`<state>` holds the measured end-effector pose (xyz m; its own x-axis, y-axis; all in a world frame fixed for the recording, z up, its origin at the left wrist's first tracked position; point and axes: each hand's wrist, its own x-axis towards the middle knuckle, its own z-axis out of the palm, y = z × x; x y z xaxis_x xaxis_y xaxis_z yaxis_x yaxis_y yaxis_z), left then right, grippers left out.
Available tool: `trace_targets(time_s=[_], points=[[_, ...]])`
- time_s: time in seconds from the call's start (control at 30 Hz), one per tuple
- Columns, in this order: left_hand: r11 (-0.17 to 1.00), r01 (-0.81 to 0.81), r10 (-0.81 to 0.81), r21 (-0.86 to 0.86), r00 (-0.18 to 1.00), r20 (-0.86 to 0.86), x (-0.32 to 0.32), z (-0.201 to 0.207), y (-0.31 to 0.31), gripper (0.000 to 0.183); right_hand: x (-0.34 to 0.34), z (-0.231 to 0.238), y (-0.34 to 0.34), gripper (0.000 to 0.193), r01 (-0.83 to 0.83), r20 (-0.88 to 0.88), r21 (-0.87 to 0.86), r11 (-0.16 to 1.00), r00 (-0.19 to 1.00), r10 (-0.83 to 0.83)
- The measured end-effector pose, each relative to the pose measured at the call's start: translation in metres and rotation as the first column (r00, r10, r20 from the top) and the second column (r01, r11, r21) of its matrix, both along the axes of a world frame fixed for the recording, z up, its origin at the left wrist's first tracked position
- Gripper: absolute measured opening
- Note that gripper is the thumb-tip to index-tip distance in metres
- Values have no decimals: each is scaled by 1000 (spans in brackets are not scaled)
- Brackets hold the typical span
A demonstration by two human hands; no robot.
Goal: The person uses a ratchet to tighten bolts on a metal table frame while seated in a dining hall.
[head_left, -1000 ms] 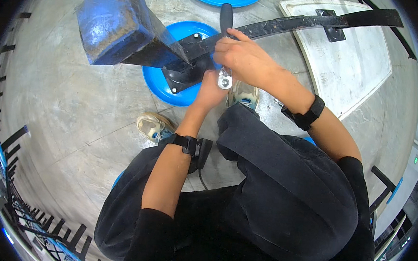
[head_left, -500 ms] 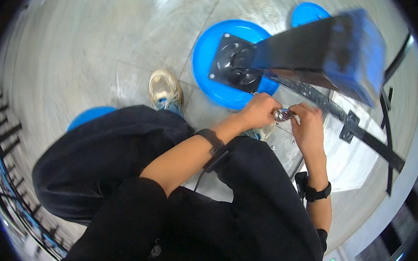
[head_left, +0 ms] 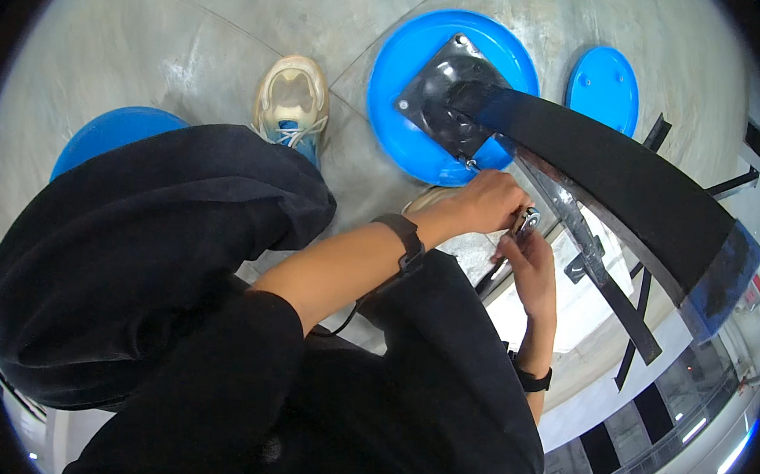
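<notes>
A black square metal plate (head_left: 426,86) with bolts at its corners lies on a blue round base (head_left: 384,118). My left hand (head_left: 495,201) is closed beside the plate's near corner, around what looks like the shaft of a ratchet wrench (head_left: 531,218). A short shiny tip (head_left: 471,164) shows between that hand and the corner; whether it sits on a bolt I cannot tell. My right hand (head_left: 532,270) is closed on the wrench's dark handle, just below its shiny head. From the plate a wide black post (head_left: 615,156) rises toward me.
A blue round piece (head_left: 603,90) lies on the floor at the far right, and another blue disc (head_left: 109,134) sits beside my left knee. Dark metal bars (head_left: 605,292) cross above a white panel (head_left: 572,325) to the right. My shoe (head_left: 293,99) stands left of the base.
My right hand has moved down and left, and the wrench's handle now shows below its head. My left hand stays near the plate's corner. The view has shifted and turned.
</notes>
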<state>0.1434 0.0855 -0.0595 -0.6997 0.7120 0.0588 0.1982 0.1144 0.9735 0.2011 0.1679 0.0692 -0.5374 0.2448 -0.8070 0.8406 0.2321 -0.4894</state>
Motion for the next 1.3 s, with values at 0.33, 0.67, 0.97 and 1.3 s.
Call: trace_targets(time_s=[0.33, 0.67, 0.97, 1.3], points=[[996, 59, -61, 61, 998, 29, 7, -8, -17, 8, -30, 7, 2, 17, -516, -35, 796, 316, 483, 875], [986, 11, -2, 164, 998, -59, 9, 7, -12, 10, 8, 8, 6, 19, -327, -184, 573, 751, 842, 506], [971, 232, -238, -52, 960, -149, 10, 24, -45, 13, 9, 4, 29, 12, -173, -50, 21, 985, 983, 174], [871, 236, -333, -432, 928, -165, 20, 31, -123, 14, -24, -132, -6, 36, -390, -218, 581, 714, 771, 598]])
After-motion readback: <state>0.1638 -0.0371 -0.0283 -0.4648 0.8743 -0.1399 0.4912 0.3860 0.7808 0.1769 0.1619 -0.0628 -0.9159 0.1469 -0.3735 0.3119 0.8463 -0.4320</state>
